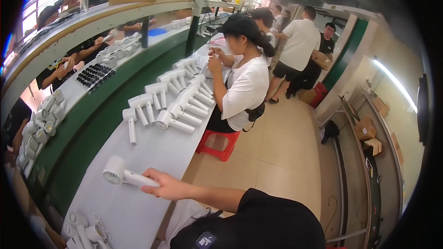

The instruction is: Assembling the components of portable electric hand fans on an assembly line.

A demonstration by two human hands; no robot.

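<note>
My right hand is closed round the handle of a white handheld fan, shaped like a hair dryer, with a round slatted grille on its drum-shaped head. It is held over the near part of the white table, grille end pointing left. Whether the fan touches the tabletop I cannot tell. My left hand is out of view. Farther along the table lie rows of similar white fans, and several more fans are at the lower left corner.
A worker in white sits on a red stool at the table's right side. Across a green divider, other people work beside white fan parts and black pieces. Shelving with cardboard boxes stands right; people stand in the aisle.
</note>
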